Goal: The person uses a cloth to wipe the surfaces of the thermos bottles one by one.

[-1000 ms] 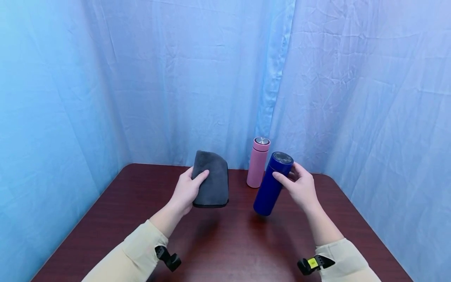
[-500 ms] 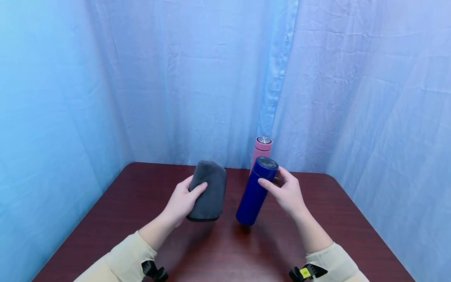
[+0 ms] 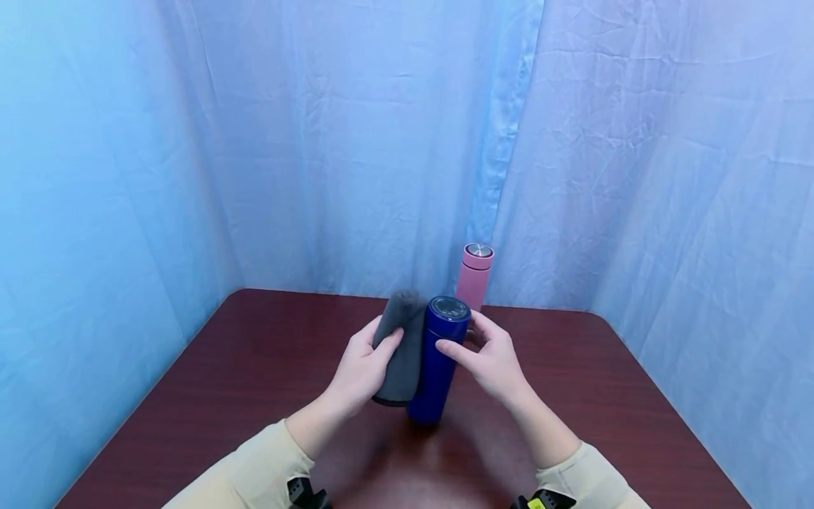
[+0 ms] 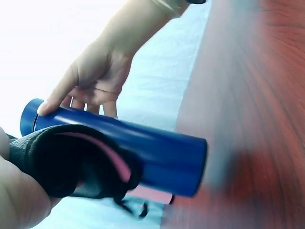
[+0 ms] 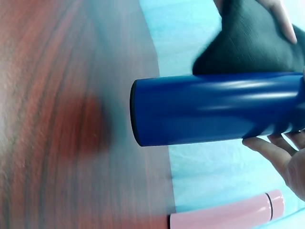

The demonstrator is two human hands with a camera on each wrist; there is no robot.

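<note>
My left hand (image 3: 361, 367) grips a dark grey plush cloth (image 3: 402, 353) with a black edge, the thumb over its face. In the left wrist view the cloth (image 4: 40, 162) curves into a loop, and a short black cord (image 4: 131, 207) dangles from it. A blue vacuum flask (image 3: 439, 375) with a dark round lid top is held near its upper end by my right hand (image 3: 492, 357). It leans slightly, its base above the table with a shadow below. In the right wrist view the cloth (image 5: 252, 43) lies right along the side of the flask (image 5: 214, 109).
Behind the blue flask a pink vacuum flask (image 3: 472, 286) with a silver lid top stands upright on the dark red-brown table (image 3: 280, 353). Light blue curtains (image 3: 356, 155) hang behind the table and along both sides.
Both hands have moved inward and nearer to me, bringing cloth and blue flask side by side. The flask stands more upright, and the cloth has turned and curled narrower. The pink flask has stayed in place.
</note>
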